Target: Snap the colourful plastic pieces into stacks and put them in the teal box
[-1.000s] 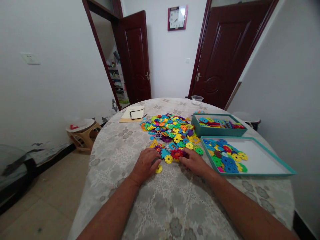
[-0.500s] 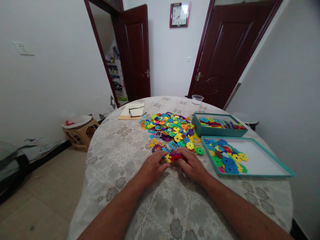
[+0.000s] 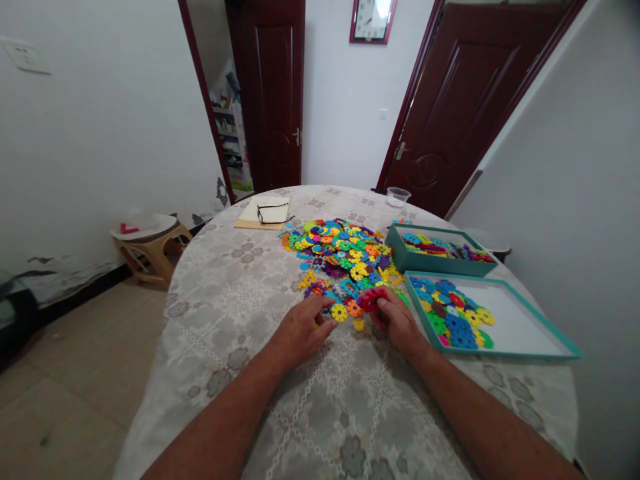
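Note:
On the patterned tablecloth point(image 3: 345, 413), my left hand point(image 3: 306, 328) has its thumb and fingers apart. A yellow notched disc point(image 3: 339, 313) lies just beyond its fingertips; a speck of yellow also shows inside the hand, too small to name. My right hand point(image 3: 400, 325) pinches a small stack of red notched discs point(image 3: 371, 300) with purple at its left end. Between the hands are an orange disc point(image 3: 354, 308) and another yellow disc point(image 3: 359, 325). Behind them spreads a heap of colourful interlocking discs point(image 3: 345, 250).
At right, a teal box point(image 3: 440, 265) holds sorted pieces; before it a shallow teal-rimmed lid point(image 3: 530, 355) holds blue, yellow and green discs. Black glasses point(image 3: 273, 221) rest on a notebook point(image 3: 249, 215) at the far left. A clear plastic bowl point(image 3: 399, 196) stands at the far edge.
My hands have moved apart. The red and purple discs, earlier between both hands, have gone right and up in my right hand. Yellow and orange discs now show between the hands.

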`<state>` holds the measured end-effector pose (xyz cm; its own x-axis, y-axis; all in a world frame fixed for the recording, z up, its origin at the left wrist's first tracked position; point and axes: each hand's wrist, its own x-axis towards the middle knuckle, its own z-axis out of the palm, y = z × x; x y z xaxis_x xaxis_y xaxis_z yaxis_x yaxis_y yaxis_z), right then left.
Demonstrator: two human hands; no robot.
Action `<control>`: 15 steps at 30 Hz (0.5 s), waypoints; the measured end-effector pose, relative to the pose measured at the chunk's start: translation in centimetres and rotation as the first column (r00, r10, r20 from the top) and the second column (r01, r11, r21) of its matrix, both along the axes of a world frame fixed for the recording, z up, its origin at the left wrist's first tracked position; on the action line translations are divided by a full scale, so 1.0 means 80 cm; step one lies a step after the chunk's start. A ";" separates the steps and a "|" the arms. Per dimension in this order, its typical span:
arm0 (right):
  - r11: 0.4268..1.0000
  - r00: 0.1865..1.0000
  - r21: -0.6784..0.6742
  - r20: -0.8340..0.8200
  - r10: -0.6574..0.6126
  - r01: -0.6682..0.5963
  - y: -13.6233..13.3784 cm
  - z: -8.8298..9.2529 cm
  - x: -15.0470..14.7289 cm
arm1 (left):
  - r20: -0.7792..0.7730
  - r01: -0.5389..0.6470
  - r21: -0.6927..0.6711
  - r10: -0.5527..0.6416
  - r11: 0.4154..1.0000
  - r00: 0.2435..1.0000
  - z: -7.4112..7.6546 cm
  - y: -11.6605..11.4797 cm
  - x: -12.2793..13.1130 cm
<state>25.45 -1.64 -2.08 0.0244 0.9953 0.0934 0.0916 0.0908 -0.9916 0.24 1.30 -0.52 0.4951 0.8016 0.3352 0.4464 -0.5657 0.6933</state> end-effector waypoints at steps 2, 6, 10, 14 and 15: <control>1.000 0.998 -0.020 0.055 0.015 -0.014 -0.003 0.002 -0.002 | 0.014 -0.001 -0.016 0.002 1.000 1.000 0.003 0.000 0.001; 0.997 0.938 0.066 0.347 0.023 -0.049 -0.013 0.012 -0.017 | 0.059 0.009 -0.088 -0.004 0.996 0.998 0.008 -0.003 0.003; 0.964 0.805 0.114 0.578 0.132 -0.240 -0.022 0.019 -0.038 | 0.092 0.049 -0.196 -0.031 0.979 0.995 0.012 -0.005 0.005; 0.937 0.774 0.183 0.620 0.124 -0.296 -0.018 0.018 -0.041 | 0.034 0.070 -0.252 -0.064 0.965 0.997 0.015 -0.005 0.005; 0.933 0.776 0.233 0.626 0.073 -0.276 -0.013 0.016 -0.037 | 0.010 0.045 -0.260 -0.044 0.965 0.999 0.015 -0.006 0.005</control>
